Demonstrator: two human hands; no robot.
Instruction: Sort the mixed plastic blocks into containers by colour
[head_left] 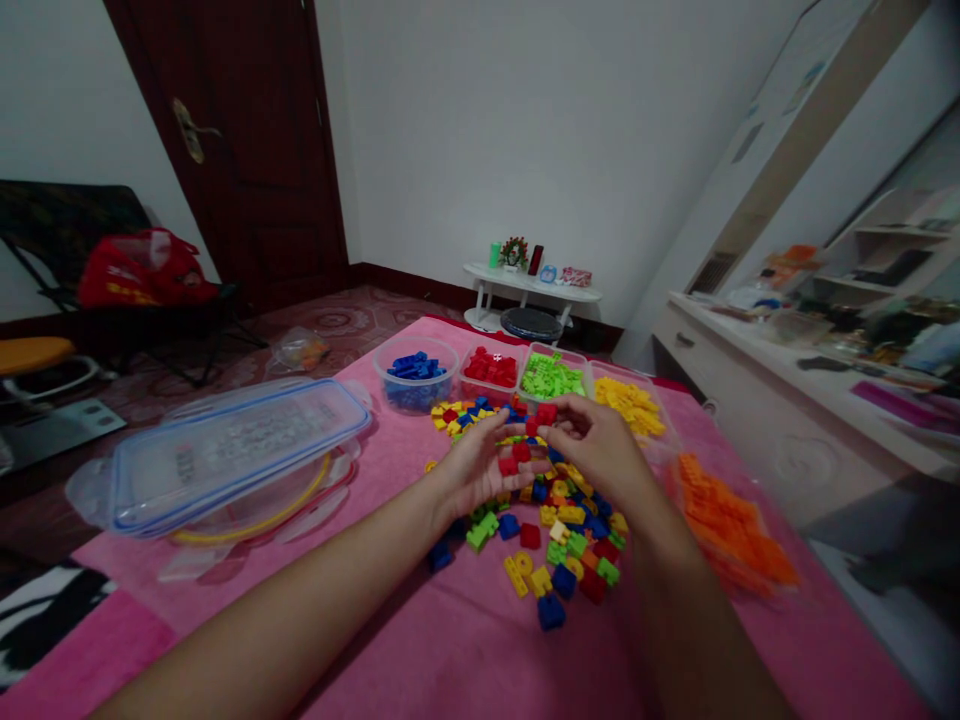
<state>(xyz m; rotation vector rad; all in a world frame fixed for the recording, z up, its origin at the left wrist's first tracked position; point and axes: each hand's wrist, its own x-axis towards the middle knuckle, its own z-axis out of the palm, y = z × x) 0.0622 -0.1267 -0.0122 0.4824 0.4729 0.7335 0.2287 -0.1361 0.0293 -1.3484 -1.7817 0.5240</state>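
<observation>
My left hand (480, 465) is turned palm up over the pile, with a couple of red building blocks (514, 459) lying on its palm and fingers. Close beside it, my right hand (589, 430) pinches a red building block (546, 414) between thumb and fingers. Beneath both hands spreads a loose pile of mixed blocks (570, 515) in yellow, blue, green, red and orange. Part of that pile is hidden by the hands. Just beyond stand a box of red blocks (490, 367) and a box of green blocks (553, 376).
A round tub of blue blocks (417, 370) stands back left; yellow blocks (628, 404) fill a box at right. Orange blocks (731, 525) sit in a clear container nearer me. Stacked clear lids (240, 450) lie left on the pink cloth (315, 610). A cabinet (795, 390) flanks the right.
</observation>
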